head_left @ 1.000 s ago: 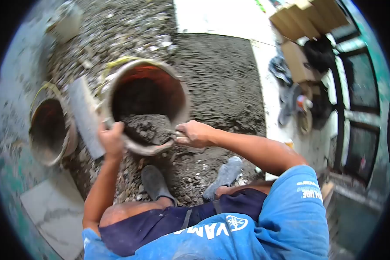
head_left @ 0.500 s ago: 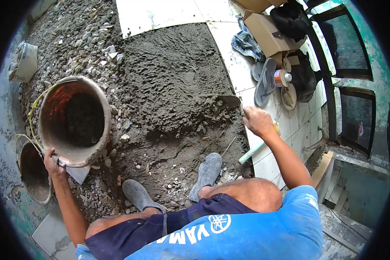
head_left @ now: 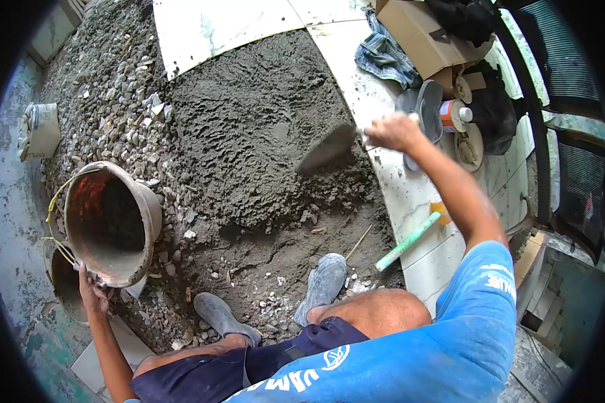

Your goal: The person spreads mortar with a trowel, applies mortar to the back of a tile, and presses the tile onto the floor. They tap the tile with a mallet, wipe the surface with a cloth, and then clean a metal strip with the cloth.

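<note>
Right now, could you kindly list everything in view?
Trowel: one, grey, over mortar
Mortar: one bed, grey, centre
Front bucket: one, greyish, left, tilted
Rear bucket: one, brown, partly hidden, left
Gravel: uncounted, grey, upper left
Container: one, white, far left
Tiles: several, white, top and right
Cardboard box: one, brown, upper right
Cloth: one, blue, beside box
Sandal: at least one, grey, right
Bottle: one, white-orange, beside sandal
Mesh panels: two, dark, right
Rod: one, green, lower right
Shoes: two, grey, lower centre
Left hand: one, bare, bucket rim
Right hand: one, bare, trowel handle
</note>
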`<state>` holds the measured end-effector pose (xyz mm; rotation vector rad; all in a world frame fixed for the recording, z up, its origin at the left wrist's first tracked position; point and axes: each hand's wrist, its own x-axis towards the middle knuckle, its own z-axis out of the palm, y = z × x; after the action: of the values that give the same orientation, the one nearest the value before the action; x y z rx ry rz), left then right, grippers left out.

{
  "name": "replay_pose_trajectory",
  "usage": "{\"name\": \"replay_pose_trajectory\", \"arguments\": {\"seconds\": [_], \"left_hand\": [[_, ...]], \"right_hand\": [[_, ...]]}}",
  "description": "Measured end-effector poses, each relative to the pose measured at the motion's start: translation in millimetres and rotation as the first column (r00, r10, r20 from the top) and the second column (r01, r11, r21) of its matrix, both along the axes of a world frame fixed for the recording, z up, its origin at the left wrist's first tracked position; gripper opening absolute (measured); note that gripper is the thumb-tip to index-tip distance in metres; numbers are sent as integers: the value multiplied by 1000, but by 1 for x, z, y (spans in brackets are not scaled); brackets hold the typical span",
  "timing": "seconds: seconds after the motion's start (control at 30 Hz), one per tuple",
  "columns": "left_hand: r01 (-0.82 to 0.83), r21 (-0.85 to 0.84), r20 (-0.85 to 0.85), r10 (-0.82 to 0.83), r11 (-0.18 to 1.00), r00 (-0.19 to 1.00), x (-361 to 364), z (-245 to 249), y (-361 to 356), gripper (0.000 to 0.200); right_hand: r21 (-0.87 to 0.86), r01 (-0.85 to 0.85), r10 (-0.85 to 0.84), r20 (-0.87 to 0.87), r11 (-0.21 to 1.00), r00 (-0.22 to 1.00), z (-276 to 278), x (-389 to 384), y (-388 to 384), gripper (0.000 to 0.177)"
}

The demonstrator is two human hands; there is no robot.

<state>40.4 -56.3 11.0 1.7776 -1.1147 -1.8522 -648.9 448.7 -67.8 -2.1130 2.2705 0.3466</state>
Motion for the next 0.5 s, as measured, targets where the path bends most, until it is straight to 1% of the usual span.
{"name": "replay_pose_trajectory", "arguments": {"seconds": [0.03,0.07,0.1,0.13,0.17,0.2,0.23,0.27,0.3,0.33,0.37,0.4,0.43,0.5], "left_hand": [[2,-7,14,-2,1000,1000,-3,0,-1,62],[28,-57,-42,-31,998,999,-8,-2,-4,57],[51,-108,-104,-63,993,993,-14,-2,-6,52],[29,-77,-100,-37,997,994,-17,3,-9,42],[24,-81,-96,-32,996,995,-16,4,-12,42],[39,-64,-69,-43,997,997,-13,5,-20,45],[53,-46,-45,-55,998,997,-11,5,-24,49],[44,-49,-47,-47,998,998,-15,4,-22,49],[36,-56,-102,-42,998,994,-26,3,-17,49],[28,-63,-158,-38,998,987,-35,2,-12,50],[23,-70,-166,-34,997,986,-42,3,-7,50],[23,-68,-131,-32,997,991,-47,6,-3,51],[23,-70,-95,-29,997,995,-51,8,0,51],[8,-74,-79,-14,997,997,-50,9,-1,51]], "right_hand": [[44,35,-33,-41,998,999,6,-14,-18,28],[139,135,-128,-59,981,990,15,-27,-34,27],[89,164,-165,-6,982,986,30,-33,-47,33],[116,150,-155,32,982,987,30,-44,-52,37],[142,130,-142,72,981,987,30,-52,-56,41],[164,136,-149,72,977,986,39,-42,-59,39],[427,169,-215,62,888,975,55,-26,-69,46],[470,96,-176,129,877,976,50,-15,-67,47],[504,24,-140,194,863,971,43,-5,-65,47],[513,-32,-98,225,858,969,43,5,-69,47],[521,-85,-61,256,850,965,41,12,-76,48],[548,-52,-100,243,835,965,34,8,-84,47],[550,16,-172,233,835,957,30,-1,-95,46],[460,199,-314,188,865,931,32,-29,-110,47]]}}
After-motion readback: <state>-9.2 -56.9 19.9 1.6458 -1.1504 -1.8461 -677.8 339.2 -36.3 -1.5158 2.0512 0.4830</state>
